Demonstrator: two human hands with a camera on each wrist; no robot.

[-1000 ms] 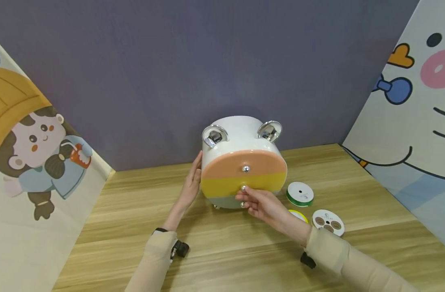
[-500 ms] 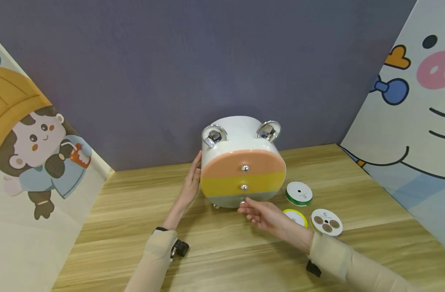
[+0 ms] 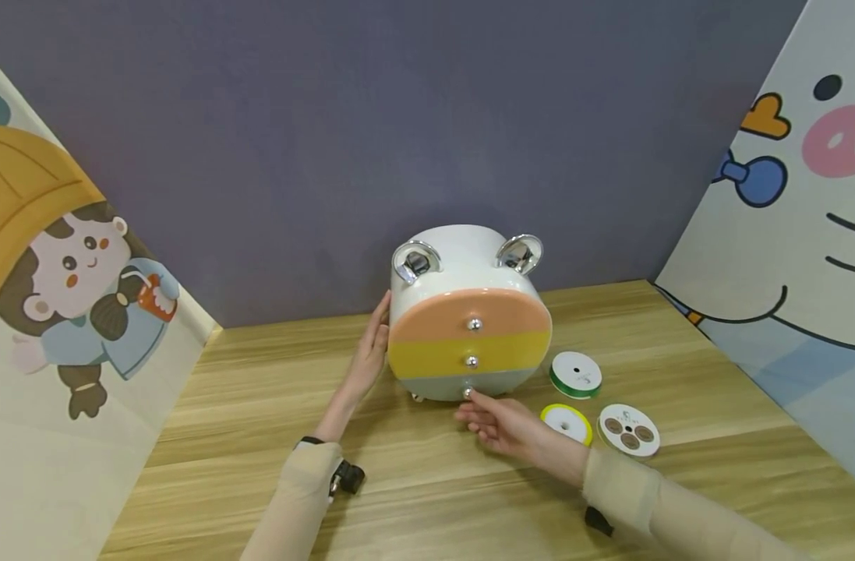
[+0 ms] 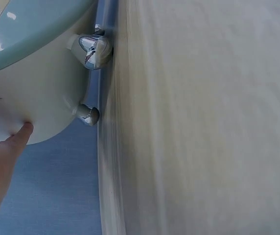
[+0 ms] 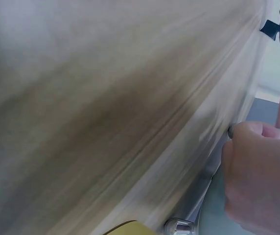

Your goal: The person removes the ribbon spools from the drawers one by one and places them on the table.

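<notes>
Cabinet [image 3: 462,261] upright — right of left fingers, beyond right ones, drawer fronts [image 3: 427,360] flush. Left hand [image 3: 368,360]: fingers extended along its side, likely steadying it. Right hand [image 3: 514,430]: fingers curled, at lower front. Green-edged spool [image 3: 575,372], brown-holed spool [image 3: 629,430], yellow-rimmed spool [image 3: 566,421]: right of right fingers. Bottom knob [image 3: 466,393]: pinched by right thumb and finger — small, so presumably fingertip hold.

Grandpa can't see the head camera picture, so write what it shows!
A person's right hand pinches the bottom knob of a white box with an orange, yellow and gray front, while the left hand rests against its side. The box has shiny ears and stands on a wooden table, with three spools beside it.
</notes>
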